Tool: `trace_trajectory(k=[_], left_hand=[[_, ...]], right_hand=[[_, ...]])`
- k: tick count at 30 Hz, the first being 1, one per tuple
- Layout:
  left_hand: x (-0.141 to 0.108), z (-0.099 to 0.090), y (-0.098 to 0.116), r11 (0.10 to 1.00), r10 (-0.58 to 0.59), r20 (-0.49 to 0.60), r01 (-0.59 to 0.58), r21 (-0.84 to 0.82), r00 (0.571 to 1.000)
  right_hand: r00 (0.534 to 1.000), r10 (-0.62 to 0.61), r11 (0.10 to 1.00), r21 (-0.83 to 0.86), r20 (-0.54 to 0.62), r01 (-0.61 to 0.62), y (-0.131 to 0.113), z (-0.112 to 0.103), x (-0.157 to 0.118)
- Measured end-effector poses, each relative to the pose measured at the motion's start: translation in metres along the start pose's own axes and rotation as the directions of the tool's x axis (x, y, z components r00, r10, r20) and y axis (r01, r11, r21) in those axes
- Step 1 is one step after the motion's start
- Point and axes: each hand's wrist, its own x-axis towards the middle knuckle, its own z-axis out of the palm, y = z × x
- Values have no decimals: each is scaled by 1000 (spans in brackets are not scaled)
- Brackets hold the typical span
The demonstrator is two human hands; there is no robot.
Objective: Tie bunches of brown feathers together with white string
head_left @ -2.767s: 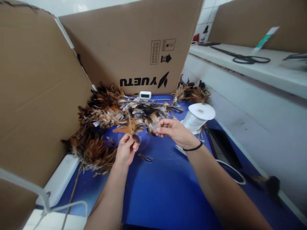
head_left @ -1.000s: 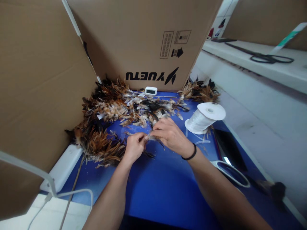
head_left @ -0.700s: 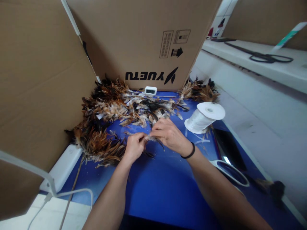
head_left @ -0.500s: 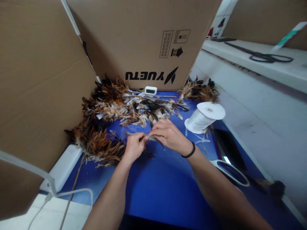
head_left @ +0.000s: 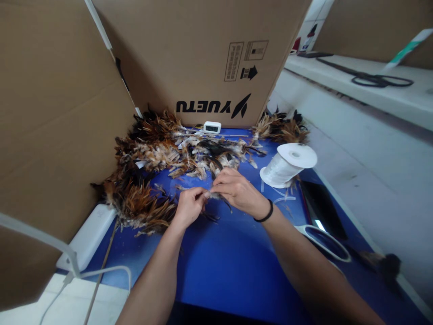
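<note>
My left hand [head_left: 190,206] and my right hand [head_left: 238,192] meet above the middle of the blue table, both in a pinch. Between their fingertips is a small feather [head_left: 220,197], with grey fluff and a dark curved tip showing below the right fingers. Its other end is hidden by the fingers. Just beyond my hands lies a spread of loose feathers [head_left: 198,164], brown, cream and black. A fuller bundle of brown feathers [head_left: 144,205] rests left of my left hand. To the right stands a white spool of clear ribbon [head_left: 280,169].
A cardboard box [head_left: 189,58] stands behind the table, with a small digital display [head_left: 212,127] at its foot. On the right are a phone [head_left: 323,210] and white-handled scissors [head_left: 326,243]. Black scissors [head_left: 375,80] lie on the ledge. A white power strip [head_left: 88,237] sits left.
Both hands stay at the same spot with the feather between the fingertips. The right wrist has shifted very slightly left; nothing else has visibly moved.
</note>
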Motion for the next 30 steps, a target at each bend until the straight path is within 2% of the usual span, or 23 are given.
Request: trace_trajectory(k=[6, 14, 23, 30], left_hand=[[1, 0, -1, 1000, -11, -2, 11, -25, 1000], [0, -1, 3, 999, -8, 6, 9, -33, 1000], [1, 0, 1, 997, -32, 7, 32, -66, 999], [1, -1, 6, 993, -40, 26, 42, -112, 999]], right_hand=[[1000, -3, 1000, -19, -13, 3, 0, 4, -1], [995, 89, 996, -18, 38, -88, -6, 1, 0], [1000, 20, 996, 89, -16, -19, 0, 3, -1], [999, 43, 996, 84, -28, -41, -2, 3, -1]])
